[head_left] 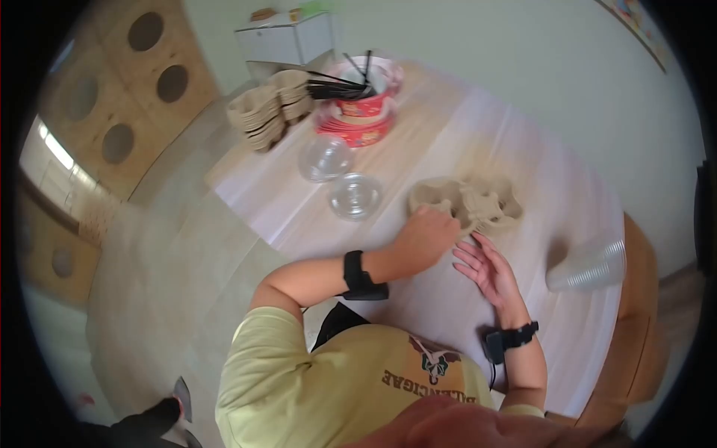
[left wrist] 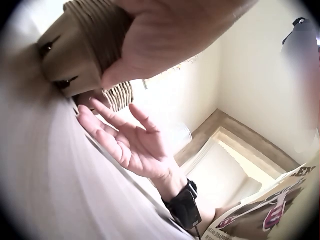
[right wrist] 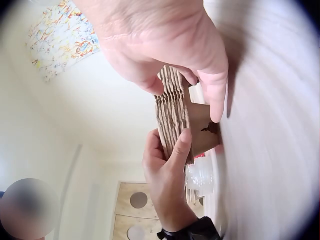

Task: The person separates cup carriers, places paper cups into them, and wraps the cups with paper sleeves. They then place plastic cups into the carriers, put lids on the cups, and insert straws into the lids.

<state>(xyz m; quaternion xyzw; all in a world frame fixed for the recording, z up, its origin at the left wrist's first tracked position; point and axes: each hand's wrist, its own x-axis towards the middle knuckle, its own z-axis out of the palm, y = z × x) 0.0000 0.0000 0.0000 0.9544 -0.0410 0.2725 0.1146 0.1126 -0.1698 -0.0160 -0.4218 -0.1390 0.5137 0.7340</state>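
Note:
A stack of brown moulded-pulp cup carriers (head_left: 497,203) lies on the table in front of me, its cup wells facing up in the head view. My left hand (head_left: 426,237) grips its near left part. In the left wrist view the left hand (left wrist: 175,40) has its thumb against the layered edges of the carriers (left wrist: 65,55). My right hand (head_left: 487,275) is beside the near edge of the stack, fingers spread and palm turned up. In the right wrist view the right hand (right wrist: 165,45) reaches around the stack's end, while the left hand (right wrist: 170,175) pinches the layered edges (right wrist: 172,117).
Two clear round plastic containers (head_left: 355,196) stand left of the carriers. Behind them are red-and-white tubs (head_left: 358,134) with black sticks (head_left: 336,88), and more stacked carriers (head_left: 258,116). Nested clear cups (head_left: 590,267) lie at the right. A white cabinet (head_left: 287,41) stands beyond the table.

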